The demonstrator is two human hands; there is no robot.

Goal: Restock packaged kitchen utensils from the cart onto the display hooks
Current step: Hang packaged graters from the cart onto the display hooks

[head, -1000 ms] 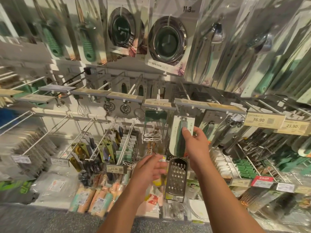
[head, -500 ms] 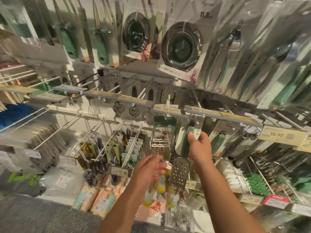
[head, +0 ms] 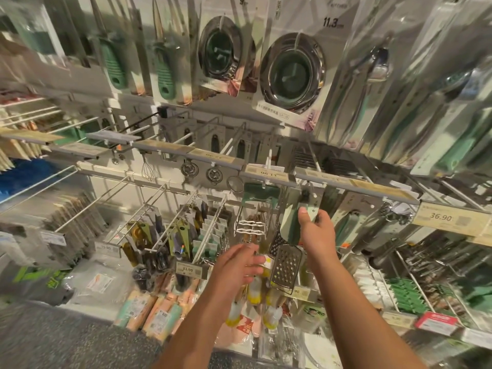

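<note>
Grater: we see a flat steel grater with a dark green handle on a pale backing card (head: 288,251), hanging upright in the middle row of the display, its card top up against the grey price rail (head: 356,185) and its perforated blade low down beside our left fingers.
Hook: the card's hole sits at a white-tipped wire display hook (head: 311,194) just under the rail; we cannot tell whether the card is fully threaded on.
Right hand: our right hand (head: 315,233) pinches the upper card, thumb on its front face, the other fingers curled behind it.
Left hand: our left hand (head: 239,265) reaches forward below the grater's handle, fingers fairly straight and close together, touching hanging packs with yellow and white handles (head: 254,290); we cannot tell whether it holds any of them.
Nearby: a mint green utensil with white wavy wires (head: 253,209) hangs just left of the grater.
Price tags: 1 tag reading 11.90 (head: 187,269) hangs on the lower row to the left, 1 reading 36.90 (head: 440,217) sits on the right.
Above: 2 round steel strainers on cards (head: 292,73) hang in the top row, green-handled tools (head: 165,73) to their left.
</note>
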